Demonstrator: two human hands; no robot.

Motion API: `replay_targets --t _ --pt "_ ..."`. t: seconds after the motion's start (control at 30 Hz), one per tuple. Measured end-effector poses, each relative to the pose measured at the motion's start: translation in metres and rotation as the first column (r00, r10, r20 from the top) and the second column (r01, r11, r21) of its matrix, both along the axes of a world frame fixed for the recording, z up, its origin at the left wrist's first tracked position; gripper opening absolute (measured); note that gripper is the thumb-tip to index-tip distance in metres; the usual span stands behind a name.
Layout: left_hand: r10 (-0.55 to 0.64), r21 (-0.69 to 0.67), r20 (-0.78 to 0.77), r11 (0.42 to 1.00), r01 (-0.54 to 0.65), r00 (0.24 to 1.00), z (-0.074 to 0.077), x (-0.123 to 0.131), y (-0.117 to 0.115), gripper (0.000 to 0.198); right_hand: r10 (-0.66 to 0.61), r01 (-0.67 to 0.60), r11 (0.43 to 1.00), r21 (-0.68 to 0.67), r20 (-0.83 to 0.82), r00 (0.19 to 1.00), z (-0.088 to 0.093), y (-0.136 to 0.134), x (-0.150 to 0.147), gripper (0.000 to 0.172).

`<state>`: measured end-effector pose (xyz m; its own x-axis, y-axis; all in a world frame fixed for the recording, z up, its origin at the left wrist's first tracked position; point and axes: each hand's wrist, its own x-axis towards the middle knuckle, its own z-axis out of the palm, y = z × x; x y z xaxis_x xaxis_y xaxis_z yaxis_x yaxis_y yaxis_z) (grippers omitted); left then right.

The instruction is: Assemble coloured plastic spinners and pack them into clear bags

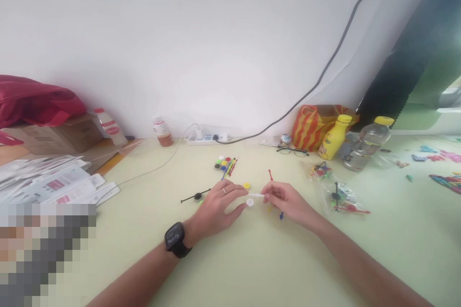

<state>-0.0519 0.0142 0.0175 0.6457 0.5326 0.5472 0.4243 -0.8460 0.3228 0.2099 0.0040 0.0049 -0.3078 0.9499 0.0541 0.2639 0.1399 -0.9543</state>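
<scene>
My right hand pinches a thin white plastic arrow-like stick between thumb and fingers. Across from it, my left hand, with a ring and a black watch, has a small white disc at its thumb and index fingertips. The stick's left end lies just above the disc; whether they touch I cannot tell. Just beyond the fingertips is a yellow disc. A black arrow stick with a black disc lies left of my left hand. Red and blue arrow tips stick out around my right hand, which partly hides them.
Several coloured discs and sticks lie farther back. On the right are clear bags of parts, glasses, a striped bag and bottles. A power strip lies by the wall; papers are stacked left.
</scene>
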Motion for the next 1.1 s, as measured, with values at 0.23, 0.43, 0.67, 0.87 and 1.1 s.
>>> replay_targets --t 0.23,0.43,0.67,0.87,1.1 --pt "0.005 -0.037 -0.193 0.999 -0.012 0.981 -0.002 0.009 -0.006 0.05 0.033 -0.033 0.999 -0.016 -0.011 0.999 -0.003 -0.005 -0.018 0.019" --pt "0.058 -0.054 -0.209 0.996 -0.071 0.976 -0.009 0.011 -0.004 0.032 0.041 -0.042 0.997 -0.057 -0.015 0.999 -0.005 -0.006 -0.02 0.017" --pt "-0.011 -0.217 -0.208 0.975 -0.035 0.978 -0.009 0.011 -0.004 0.023 0.027 -0.025 0.994 -0.102 0.015 1.0 -0.011 -0.01 -0.025 0.016" --pt "-0.05 -0.231 -0.143 0.973 0.016 0.989 -0.011 0.009 -0.002 0.024 0.019 -0.013 0.989 -0.148 0.042 0.999 -0.01 -0.009 -0.023 0.015" --pt "-0.09 -0.289 -0.053 0.955 0.071 0.994 -0.014 0.01 -0.002 0.016 -0.011 0.015 0.997 -0.076 0.051 0.999 -0.011 -0.007 -0.022 0.013"
